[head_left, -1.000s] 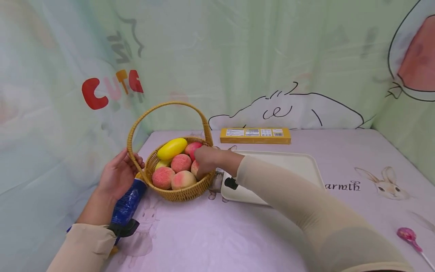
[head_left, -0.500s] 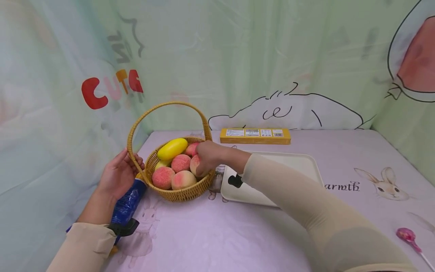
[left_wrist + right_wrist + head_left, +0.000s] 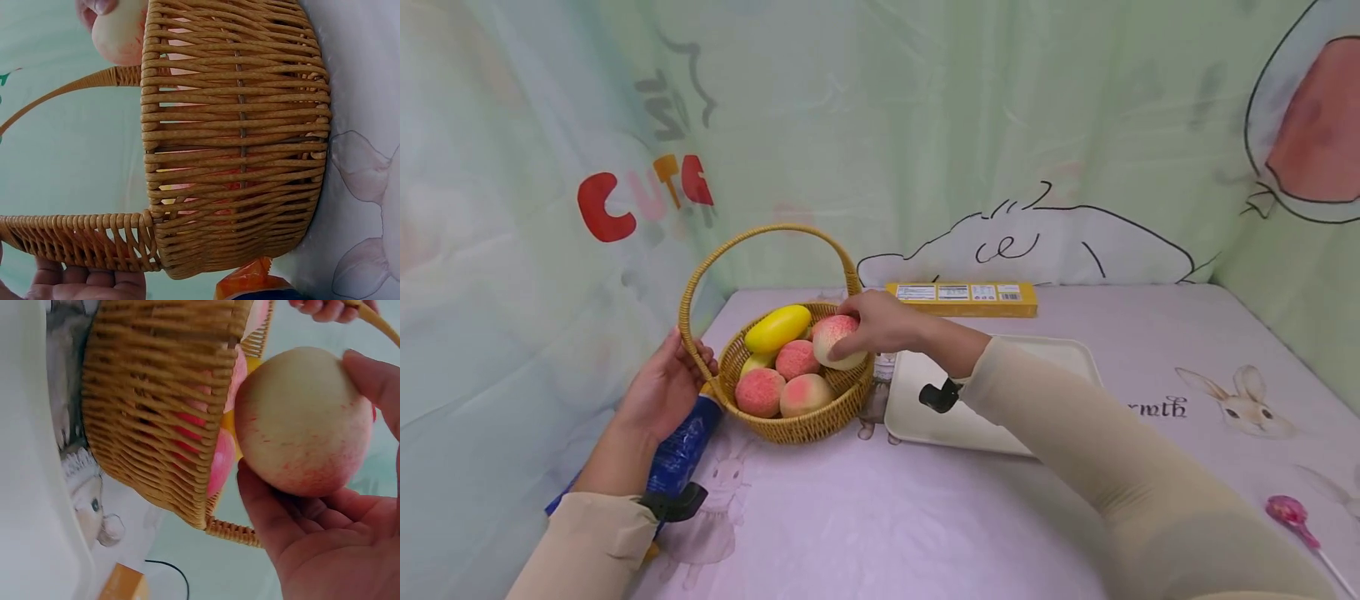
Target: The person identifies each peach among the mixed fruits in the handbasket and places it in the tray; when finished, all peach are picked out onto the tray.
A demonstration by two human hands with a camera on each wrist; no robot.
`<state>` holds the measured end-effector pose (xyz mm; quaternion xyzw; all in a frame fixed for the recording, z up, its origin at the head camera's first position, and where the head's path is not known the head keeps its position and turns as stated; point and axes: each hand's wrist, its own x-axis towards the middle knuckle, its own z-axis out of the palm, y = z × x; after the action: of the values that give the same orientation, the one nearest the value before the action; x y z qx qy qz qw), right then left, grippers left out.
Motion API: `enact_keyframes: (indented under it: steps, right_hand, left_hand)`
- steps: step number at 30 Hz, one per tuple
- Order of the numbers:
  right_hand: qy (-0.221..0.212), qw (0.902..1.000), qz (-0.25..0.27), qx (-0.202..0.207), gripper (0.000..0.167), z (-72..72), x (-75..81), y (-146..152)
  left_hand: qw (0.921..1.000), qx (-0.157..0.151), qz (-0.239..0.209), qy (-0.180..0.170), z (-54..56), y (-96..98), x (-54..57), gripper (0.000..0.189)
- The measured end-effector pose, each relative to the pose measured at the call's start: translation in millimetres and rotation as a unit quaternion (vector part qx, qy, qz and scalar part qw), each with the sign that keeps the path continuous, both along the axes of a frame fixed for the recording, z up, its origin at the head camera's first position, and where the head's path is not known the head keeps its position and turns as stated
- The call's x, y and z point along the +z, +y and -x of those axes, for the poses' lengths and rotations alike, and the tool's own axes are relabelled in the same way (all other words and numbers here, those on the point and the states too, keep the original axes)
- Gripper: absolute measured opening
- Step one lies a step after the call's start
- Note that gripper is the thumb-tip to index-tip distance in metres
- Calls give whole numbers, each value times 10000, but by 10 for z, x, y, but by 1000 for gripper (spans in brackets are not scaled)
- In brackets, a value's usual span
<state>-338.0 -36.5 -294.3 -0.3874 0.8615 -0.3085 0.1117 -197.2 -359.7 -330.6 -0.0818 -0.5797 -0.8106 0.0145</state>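
Note:
In the head view, my right hand grips a pale peach with a red blush at the right rim of the wicker basket. The right wrist view shows thumb and fingers spread around this peach, which stands out past the rim. My left hand holds the left foot of the basket's arched handle, with fingers behind the weave in the left wrist view. Inside the basket lie several pink peaches and a long yellow fruit, with another yellow one partly hidden below it.
A white rectangular tray lies right of the basket, partly under my right forearm. Behind it is a yellow box. A blue packet lies beneath my left wrist. At the right front rests a pink lollipop. Curtains enclose the table.
My right hand has lifted the peach from the basket's right side up to the rim, moving slightly right and up. The left hand stays at the handle.

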Motion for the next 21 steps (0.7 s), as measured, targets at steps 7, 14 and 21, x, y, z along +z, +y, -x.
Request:
enact_keyframes:
  steps: [7,14,21]
  right_hand:
    - [-637,9953,670,-271,52,-9,-43,184]
    - [-689,9911,888,-708,48,62,-83,343]
    - [-839,9837,1048,-1197,48,227,-138,520]
  left_hand:
    - [10000,-64,-23,49,17,-15,-36,35]
    - [9998,-95,185,67,5,-26,-41,36]
    - [9997,-57,238,59,-4,-20,-12,36]
